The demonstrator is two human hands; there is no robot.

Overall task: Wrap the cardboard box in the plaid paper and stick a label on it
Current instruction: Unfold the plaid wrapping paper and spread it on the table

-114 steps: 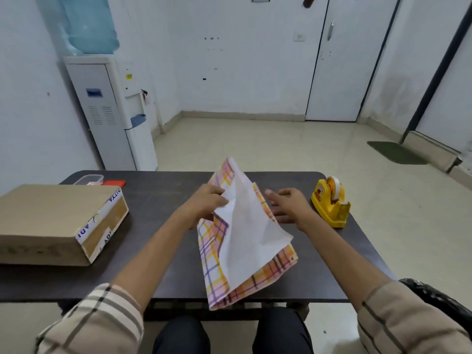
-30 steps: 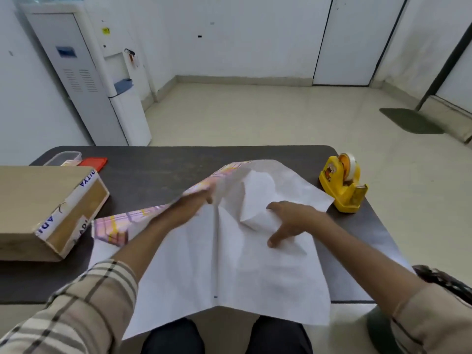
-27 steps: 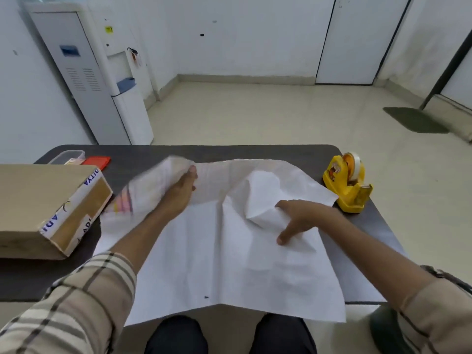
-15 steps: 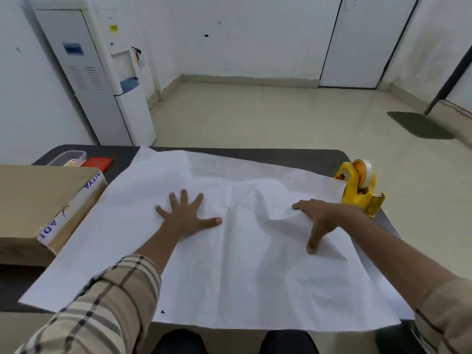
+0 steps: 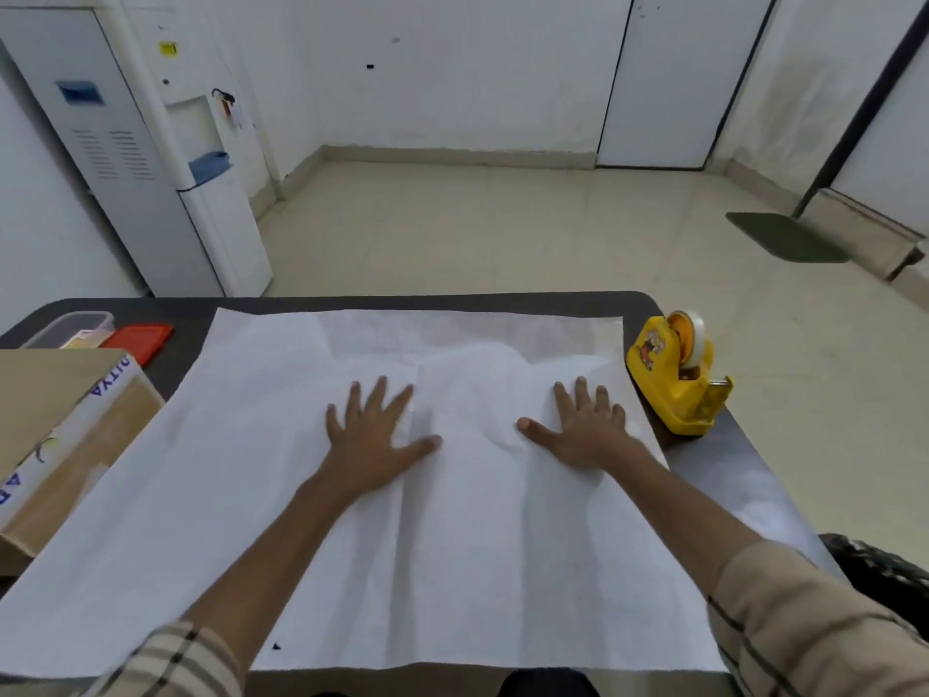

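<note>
Though creased, plaid paper [image 5: 251, 470] flat, white side up

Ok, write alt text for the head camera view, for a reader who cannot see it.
A person's left hand and right hand press flat, fingers spread, on a large sheet of paper lying white side up on a dark table. A cardboard box sits by its left edge, a yellow tape dispenser by its right.

White walls [image 5: 477, 67] enclose a pale tiled floor [image 5: 477, 228]. A water dispenser [image 5: 151, 168] stands upper left, a white door [image 5: 663, 78] upper right, a green mat [image 5: 784, 236] far right, a dark table [image 5: 452, 301] below.
</note>
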